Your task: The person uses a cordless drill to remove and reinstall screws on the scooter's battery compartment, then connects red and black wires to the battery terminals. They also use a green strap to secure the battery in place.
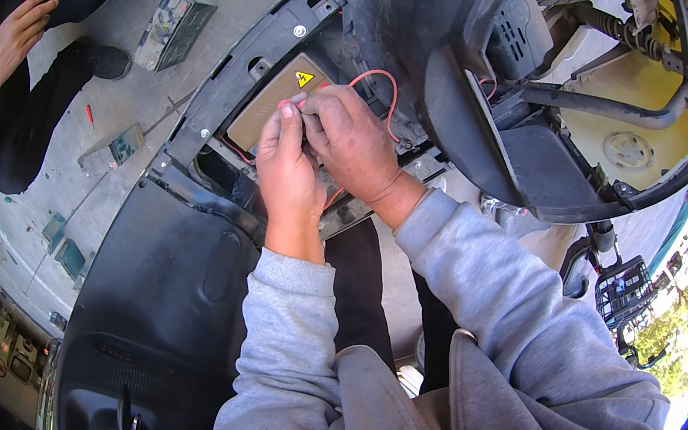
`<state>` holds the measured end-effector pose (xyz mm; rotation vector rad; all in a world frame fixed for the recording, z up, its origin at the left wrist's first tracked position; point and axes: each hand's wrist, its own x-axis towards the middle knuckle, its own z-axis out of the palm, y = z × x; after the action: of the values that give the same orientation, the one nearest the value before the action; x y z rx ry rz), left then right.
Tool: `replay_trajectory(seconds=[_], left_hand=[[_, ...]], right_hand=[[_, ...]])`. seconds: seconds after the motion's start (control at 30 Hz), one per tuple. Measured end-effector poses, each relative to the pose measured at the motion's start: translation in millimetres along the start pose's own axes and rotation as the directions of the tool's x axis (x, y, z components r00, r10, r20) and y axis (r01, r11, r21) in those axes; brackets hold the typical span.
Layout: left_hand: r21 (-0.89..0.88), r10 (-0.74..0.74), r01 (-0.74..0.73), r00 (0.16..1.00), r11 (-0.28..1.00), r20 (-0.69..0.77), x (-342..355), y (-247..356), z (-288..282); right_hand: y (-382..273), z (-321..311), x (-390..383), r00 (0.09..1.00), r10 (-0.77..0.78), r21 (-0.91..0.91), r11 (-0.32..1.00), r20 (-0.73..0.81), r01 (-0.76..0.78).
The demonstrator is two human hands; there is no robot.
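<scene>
My left hand point(289, 165) and my right hand point(344, 140) meet over an open compartment in a black scooter body, both with fingers closed on a red wire point(386, 88) and its small red end. The wire loops out to the right of my fingers and down into the compartment. Just behind my hands is a brown box point(261, 121) with a yellow triangular warning sticker point(303, 77). What exactly sits between my fingertips is mostly hidden by them.
A co-worker's hand point(16, 41) and dark legs show at upper left. On the concrete lie a red screwdriver point(90, 116) and several battery-like blocks point(173, 30). The seat point(129, 315) fills lower left; the front fairing point(462, 119) rises at right, beside a parked bicycle point(623, 290).
</scene>
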<state>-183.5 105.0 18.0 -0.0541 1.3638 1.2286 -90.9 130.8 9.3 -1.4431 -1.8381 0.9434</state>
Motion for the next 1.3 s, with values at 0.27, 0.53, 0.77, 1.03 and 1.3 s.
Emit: replay_trajectory(seconds=[0.27, 0.53, 0.77, 1.03, 1.3], left_hand=[[0.035, 0.045, -0.047, 0.997, 0.998, 0.060, 5, 2, -7], [0.229, 0.096, -0.083, 0.994, 0.970, -0.048, 33, 7, -20], [0.286, 0.071, -0.065, 0.997, 0.956, -0.013, 73, -1, -20], [0.307, 0.024, -0.011, 0.999, 0.952, -0.041, 60, -32, -22], [0.103, 0.064, -0.065, 0.998, 0.993, 0.013, 61, -48, -36]], right_hand=[[-7, -7, 8, 0.895, 0.427, 0.261, 0.856, 0.125, -0.445], [14, -12, 4, 0.988, 0.145, 0.101, 0.983, 0.060, -0.151], [23, -17, -25, 0.960, 0.080, -0.050, 0.996, 0.267, -0.070], [21, -32, -65, 0.913, 0.101, -0.038, 0.995, 0.395, -0.094], [80, -111, -232, 0.785, 0.581, -0.103, 0.813, 0.217, -0.573]])
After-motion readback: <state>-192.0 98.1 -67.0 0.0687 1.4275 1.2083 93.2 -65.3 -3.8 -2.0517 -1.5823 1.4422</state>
